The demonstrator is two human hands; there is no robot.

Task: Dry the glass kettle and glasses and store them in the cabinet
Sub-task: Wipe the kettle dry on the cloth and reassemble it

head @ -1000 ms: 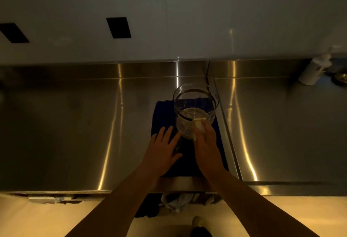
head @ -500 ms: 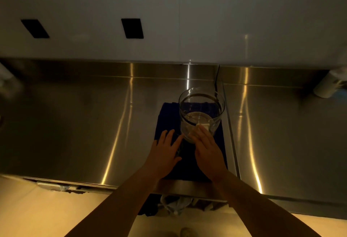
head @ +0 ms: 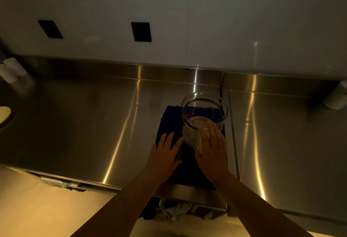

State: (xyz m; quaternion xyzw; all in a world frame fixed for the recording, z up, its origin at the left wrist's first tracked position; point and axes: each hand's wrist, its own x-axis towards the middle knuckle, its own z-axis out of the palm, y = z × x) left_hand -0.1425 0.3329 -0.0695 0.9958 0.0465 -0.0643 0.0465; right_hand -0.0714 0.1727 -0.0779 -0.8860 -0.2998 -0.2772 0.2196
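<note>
clear glass kettle (head: pixel 203 116) upright on dark blue towel (head: pixel 170 122).

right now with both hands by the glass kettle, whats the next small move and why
Probably steady the glass kettle with the left hand before wiping on. That hand lies flat on the dark blue towel beside it, while the right hand alone presses a pale cloth against its near wall.

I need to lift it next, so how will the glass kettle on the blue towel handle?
The glass kettle is clear, thin-walled glass, so probably fragile and slick if wet. It looks empty, so likely light. It stands upright, wide-mouthed, on the soft blue towel, so a sideways push may tip it, not slide it.
</note>
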